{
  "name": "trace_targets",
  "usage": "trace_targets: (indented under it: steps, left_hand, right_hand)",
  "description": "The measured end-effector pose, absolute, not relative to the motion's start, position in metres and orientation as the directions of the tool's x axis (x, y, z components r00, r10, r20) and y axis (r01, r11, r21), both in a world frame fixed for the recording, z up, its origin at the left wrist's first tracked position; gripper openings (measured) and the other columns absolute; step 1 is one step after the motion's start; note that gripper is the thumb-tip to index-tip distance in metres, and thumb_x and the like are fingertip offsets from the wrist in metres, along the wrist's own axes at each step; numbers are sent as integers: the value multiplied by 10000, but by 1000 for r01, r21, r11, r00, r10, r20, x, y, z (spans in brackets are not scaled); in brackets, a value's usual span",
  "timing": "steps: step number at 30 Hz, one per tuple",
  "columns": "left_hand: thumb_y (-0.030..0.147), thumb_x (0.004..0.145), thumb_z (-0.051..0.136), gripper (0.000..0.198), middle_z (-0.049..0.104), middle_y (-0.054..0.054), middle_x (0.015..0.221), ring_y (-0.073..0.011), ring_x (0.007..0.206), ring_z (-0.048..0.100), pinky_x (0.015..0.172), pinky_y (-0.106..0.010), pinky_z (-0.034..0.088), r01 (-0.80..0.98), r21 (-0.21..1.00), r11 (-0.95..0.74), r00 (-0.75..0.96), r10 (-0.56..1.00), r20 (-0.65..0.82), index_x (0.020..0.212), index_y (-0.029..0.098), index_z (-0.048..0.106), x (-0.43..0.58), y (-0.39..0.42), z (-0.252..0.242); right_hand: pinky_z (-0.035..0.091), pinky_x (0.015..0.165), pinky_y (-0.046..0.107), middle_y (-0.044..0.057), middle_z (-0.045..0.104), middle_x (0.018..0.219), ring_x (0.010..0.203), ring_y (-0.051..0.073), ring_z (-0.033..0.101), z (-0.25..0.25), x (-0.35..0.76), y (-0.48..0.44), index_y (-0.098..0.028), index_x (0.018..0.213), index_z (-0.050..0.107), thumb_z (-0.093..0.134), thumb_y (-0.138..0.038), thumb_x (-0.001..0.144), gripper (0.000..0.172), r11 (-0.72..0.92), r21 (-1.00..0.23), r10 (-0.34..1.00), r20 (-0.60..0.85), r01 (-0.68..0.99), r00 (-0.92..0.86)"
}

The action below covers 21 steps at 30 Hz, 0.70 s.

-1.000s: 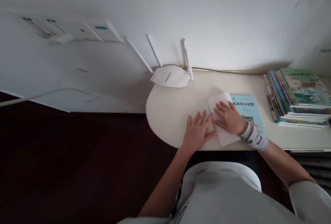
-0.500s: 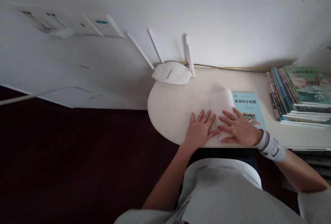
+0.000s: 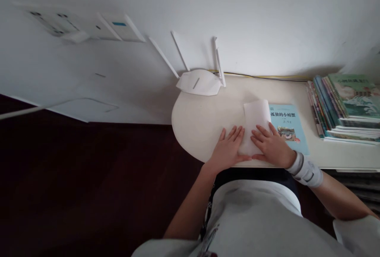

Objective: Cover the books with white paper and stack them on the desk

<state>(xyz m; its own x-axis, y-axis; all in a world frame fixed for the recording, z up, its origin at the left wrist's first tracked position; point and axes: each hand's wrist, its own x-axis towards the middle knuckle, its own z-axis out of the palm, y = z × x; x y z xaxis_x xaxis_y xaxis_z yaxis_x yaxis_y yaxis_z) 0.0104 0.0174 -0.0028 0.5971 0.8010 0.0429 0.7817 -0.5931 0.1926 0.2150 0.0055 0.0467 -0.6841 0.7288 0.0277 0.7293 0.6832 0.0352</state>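
Observation:
A white sheet of paper [image 3: 255, 115], apparently folded over, lies on the pale tabletop [image 3: 204, 126] near its front edge. Its right side meets a light blue book [image 3: 292, 124] with Chinese characters and a picture on the cover. My left hand [image 3: 228, 148] rests flat at the paper's lower left, fingers extended and thumb reaching over its bottom edge. On the lower right part of the paper lies my right hand [image 3: 271, 146], fingers spread, with its thumb close to the left thumb. A grey-white band [image 3: 305, 169] wraps the right wrist. Both hands hide the paper's lower part.
A white router [image 3: 198, 82] with upright antennas stands at the back left of the table, against the wall. Thin cables [image 3: 261, 77] run along the wall edge. Stacked books [image 3: 350, 110] stand at the right. Sockets and a switch [image 3: 121, 29] are on the wall.
My right hand has moved slightly left and down on the paper, its fingers closer together. The left fingers have drawn closer together, and the two thumbs are now nearer each other.

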Motion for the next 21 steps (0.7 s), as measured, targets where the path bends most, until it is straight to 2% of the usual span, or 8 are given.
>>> trace_targets:
  steps: [10,17,21]
  left_hand:
    - [692,754,415,915,255,-163,1474,-265,1373,196,1107,-492,72,790,204,-578,590,807,-1,1426,117,178,12,17,2]
    - [696,751,415,914,266,-163,1470,-264,1371,205,1105,-493,82,781,199,-592,602,798,11,1427,129,174,10,18,1]
    - [714,749,389,915,265,-165,1470,-267,1369,210,1103,-496,85,782,211,-586,598,802,11,1421,125,194,10,17,1]
  right_hand:
    - [211,1060,579,128,511,1303,1276,314,355,40,208,1,-132,1187,573,553,-431,829,467,593,28,801,78,804,-594]
    - [276,1004,607,155,472,1334,1293,324,331,33,206,-3,-141,1223,546,547,-408,839,468,550,4,832,93,835,-548]
    - [242,1021,607,159,428,1369,1311,323,302,26,205,-3,-138,1243,530,522,-440,847,498,549,-15,828,149,836,-541]
